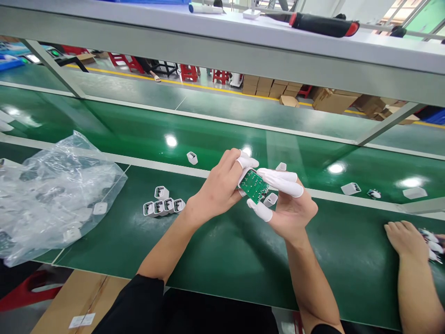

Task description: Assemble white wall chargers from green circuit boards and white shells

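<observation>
Above the green bench, a green circuit board (253,185) is pinched between the thumb and fingers of my right hand (294,202), its soldered face towards me. White finger cots cover those fingertips. My left hand (219,185), also in finger cots, is closed around a small white plastic housing (244,176), mostly hidden by the fingers. The board's left end meets the housing's mouth; how deep it sits inside I cannot tell. Below my right fingers stands another white housing (270,200). Left of my left forearm, several white housings (168,205) with boards inside stand grouped.
A clear plastic bag (66,195) of white parts lies at the left. More housings (192,158) sit on the green strip (139,134) behind. At the right, a co-worker's hand (408,239) rests near small parts. Overhead runs a shelf with a black-and-red tool (323,25).
</observation>
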Action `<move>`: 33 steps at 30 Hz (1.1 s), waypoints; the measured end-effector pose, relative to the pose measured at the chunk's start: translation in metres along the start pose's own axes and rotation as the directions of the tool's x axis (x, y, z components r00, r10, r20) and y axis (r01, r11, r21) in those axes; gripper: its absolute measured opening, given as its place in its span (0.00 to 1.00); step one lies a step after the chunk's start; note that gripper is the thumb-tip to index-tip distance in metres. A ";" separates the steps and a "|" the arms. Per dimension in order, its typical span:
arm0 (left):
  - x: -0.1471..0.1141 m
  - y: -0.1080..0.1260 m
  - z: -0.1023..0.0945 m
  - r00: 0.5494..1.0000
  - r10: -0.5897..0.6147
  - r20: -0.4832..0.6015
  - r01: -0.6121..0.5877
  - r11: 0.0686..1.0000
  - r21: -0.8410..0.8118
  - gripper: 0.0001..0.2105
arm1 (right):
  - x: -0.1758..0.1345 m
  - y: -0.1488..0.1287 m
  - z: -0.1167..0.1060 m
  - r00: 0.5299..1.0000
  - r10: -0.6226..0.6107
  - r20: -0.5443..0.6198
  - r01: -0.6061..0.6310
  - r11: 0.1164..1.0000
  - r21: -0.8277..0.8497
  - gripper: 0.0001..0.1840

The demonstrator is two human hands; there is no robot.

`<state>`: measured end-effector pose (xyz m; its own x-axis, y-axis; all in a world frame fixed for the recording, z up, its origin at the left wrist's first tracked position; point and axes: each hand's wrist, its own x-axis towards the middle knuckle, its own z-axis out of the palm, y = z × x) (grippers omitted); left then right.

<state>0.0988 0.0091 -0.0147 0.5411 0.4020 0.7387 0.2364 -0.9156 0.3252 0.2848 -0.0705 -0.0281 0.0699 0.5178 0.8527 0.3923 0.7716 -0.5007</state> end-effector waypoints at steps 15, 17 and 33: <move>-0.002 -0.001 0.001 1.000 -0.011 0.008 0.011 1.000 -0.002 0.20 | -0.001 0.001 0.001 1.000 -0.009 -0.010 0.009 1.000 0.016 0.37; -0.002 -0.001 0.001 1.000 -0.012 0.001 0.012 1.000 0.001 0.19 | -0.002 0.002 0.001 1.000 0.004 -0.006 -0.004 1.000 0.008 0.36; -0.003 -0.001 0.003 1.000 0.003 -0.008 -0.003 0.998 0.064 0.17 | 0.002 0.001 0.003 1.000 -0.005 -0.013 0.006 1.000 0.026 0.38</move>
<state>0.0996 0.0086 -0.0192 0.5352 0.3988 0.7446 0.2858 -0.9150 0.2847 0.2823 -0.0673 -0.0279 0.0799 0.5088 0.8572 0.3692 0.7837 -0.4995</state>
